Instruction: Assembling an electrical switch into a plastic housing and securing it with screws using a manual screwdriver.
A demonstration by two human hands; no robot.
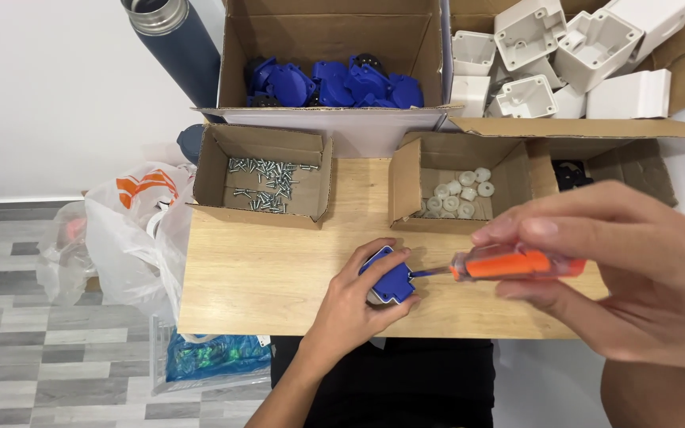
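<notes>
Near the front edge of the wooden worktop (pixel 263 269), my left hand (pixel 350 305) grips the blue plastic part (pixel 388 276) while my right hand (pixel 620 269) grips the orange screwdriver (pixel 509 264), which should stay straight.

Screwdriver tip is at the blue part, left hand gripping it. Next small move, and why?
Probably turn the screwdriver with the right hand, since its tip already meets the blue part, which the left hand pins to the table. The screw itself isn't visible.
</notes>
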